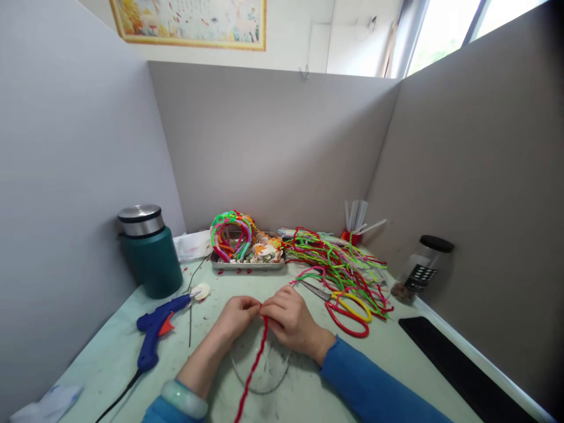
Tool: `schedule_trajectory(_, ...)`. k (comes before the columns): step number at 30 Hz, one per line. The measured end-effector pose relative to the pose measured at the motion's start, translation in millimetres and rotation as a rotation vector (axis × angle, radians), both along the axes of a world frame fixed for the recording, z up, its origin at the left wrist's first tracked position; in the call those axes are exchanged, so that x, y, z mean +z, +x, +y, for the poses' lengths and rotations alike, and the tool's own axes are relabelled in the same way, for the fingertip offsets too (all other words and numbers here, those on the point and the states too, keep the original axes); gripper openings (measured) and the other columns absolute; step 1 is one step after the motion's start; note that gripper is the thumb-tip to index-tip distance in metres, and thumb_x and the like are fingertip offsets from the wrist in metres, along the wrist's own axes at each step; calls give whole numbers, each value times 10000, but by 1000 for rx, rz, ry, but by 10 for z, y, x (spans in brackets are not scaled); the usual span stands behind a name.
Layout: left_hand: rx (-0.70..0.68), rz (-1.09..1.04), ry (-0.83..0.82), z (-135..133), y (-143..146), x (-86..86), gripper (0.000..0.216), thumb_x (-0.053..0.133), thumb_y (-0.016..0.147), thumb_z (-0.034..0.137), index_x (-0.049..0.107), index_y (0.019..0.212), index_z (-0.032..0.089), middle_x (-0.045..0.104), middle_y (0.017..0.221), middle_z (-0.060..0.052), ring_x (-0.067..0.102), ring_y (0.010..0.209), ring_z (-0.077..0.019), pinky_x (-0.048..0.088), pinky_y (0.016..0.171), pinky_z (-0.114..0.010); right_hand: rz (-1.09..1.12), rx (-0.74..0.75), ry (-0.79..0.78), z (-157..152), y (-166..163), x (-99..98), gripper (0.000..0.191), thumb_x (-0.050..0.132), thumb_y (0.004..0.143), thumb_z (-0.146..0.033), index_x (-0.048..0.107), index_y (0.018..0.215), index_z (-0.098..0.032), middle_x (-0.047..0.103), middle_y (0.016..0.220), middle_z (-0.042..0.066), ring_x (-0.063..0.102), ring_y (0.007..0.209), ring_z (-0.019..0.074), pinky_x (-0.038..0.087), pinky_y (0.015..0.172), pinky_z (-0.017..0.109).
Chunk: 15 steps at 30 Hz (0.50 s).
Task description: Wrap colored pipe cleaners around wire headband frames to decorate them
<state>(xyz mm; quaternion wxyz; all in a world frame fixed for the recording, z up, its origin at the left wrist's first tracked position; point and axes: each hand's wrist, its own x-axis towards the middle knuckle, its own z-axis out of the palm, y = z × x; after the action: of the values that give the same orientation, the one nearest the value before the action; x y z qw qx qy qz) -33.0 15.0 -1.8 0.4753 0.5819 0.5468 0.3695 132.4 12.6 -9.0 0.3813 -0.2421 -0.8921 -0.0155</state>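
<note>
My left hand (235, 316) and my right hand (291, 320) meet at the middle of the table, both pinched shut on the top end of a red pipe cleaner (255, 364). The red strand hangs down toward me between my forearms. Under it lies a thin clear hoop (264, 388) on the table. A pale green bangle (183, 399) circles my left wrist and a blue sleeve covers my right arm.
A blue glue gun (156, 329) lies at the left beside a teal flask (150, 252). A metal tray (247, 265) with wrapped headbands and shells stands behind. Loose pipe cleaners (339, 264), scissors (348, 308), a jar (420, 267) and a black pad (458, 370) fill the right.
</note>
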Motion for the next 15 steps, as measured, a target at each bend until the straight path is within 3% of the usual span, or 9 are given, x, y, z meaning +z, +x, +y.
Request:
schedule_trajectory(9, 23, 2, -188, -37, 9, 114, 322, 610, 641, 428, 623, 735, 120, 256, 358, 112, 177, 338, -47, 86, 373, -221, -129, -41, 106, -4, 28, -48, 167, 510, 759, -97, 629, 803, -205, 617, 919, 50, 454, 798, 171, 309, 739, 351)
schedule_trajectory(15, -12, 16, -123, -31, -8, 69, 424, 638, 621, 504, 625, 741, 97, 326, 412, 96, 201, 369, -38, 101, 389, -215, -95, -10, -15, -14, 42, -33, 174, 507, 771, -110, 632, 852, -200, 575, 880, 60, 449, 833, 187, 331, 768, 364)
